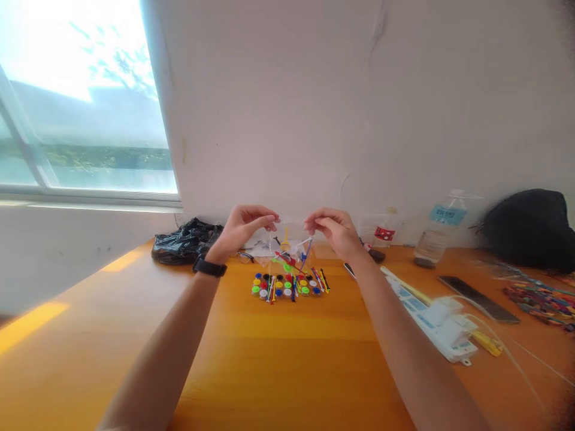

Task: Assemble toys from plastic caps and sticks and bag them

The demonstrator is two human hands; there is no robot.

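Observation:
My left hand (251,222), with a black band on its wrist, is closed in a pinch at the left top of a clear plastic bag (293,238). Opposite it, my right hand (335,226) pinches the bag's right top side. Loose colourful plastic sticks (287,260) in red, blue, white, yellow and green show in or behind the see-through bag; exactly which is hard to tell. Just nearer to me on the table lie rows of small round discs (279,285) in several colours. Thin coloured sticks (321,280) lie among and beside these discs.
A black plastic bag (186,240) and glasses (245,257) lie at the back left of the wooden table (278,371). To the right are a power strip (422,314) with chargers, a phone (478,298), two bottles, including a large one (440,230), and coloured strands (541,304).

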